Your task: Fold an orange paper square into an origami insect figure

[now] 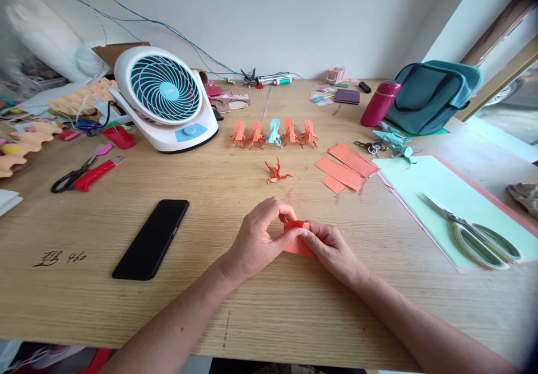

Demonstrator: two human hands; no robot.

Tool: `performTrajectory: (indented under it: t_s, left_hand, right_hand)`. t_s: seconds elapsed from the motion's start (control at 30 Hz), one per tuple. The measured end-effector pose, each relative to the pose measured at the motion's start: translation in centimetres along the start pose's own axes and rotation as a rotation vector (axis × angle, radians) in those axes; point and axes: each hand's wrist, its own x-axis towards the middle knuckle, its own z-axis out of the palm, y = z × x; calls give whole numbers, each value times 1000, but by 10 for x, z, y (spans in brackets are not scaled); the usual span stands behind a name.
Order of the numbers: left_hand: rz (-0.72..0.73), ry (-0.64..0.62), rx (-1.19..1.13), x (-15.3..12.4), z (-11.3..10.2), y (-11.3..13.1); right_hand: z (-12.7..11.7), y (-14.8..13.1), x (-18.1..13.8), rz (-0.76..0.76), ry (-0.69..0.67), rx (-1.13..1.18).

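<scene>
Both the left hand point(257, 236) and the right hand point(335, 247) close a pinching grip on the orange paper point(300, 246), at the left's three o'clock and the right's nine, equally near, its long axis partly hidden.

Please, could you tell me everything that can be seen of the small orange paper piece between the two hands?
The small orange paper piece looks thin and matte, with its upper part appearing folded and a plain, flat-looking lower part. The left hand and the right hand pinch it, their thumbs nearly meeting across its near face. It is tilted, above the light-brown wood-grain table; whether its lower edge touches the tabletop cannot be told. Fingers hide some of its creases.
</scene>
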Motion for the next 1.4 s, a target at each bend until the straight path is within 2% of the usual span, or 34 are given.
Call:
performTrajectory:
  t_s: [0.53,0.77,1.07,1.4]
  left_hand:
    - [104,-97,-61,3,-8,-2]
    - [110,-77,66,4,-17,-5]
    - [324,-118,213,7,-22,3]
    - [289,-169,200,3,-22,-4]
  right_hand:
    - [0,2,1,-23,2,12]
    - [0,7,1,1,26,16]
    - [-2,-1,3,42,71,71]
    - [-3,3,3,61,84,110]
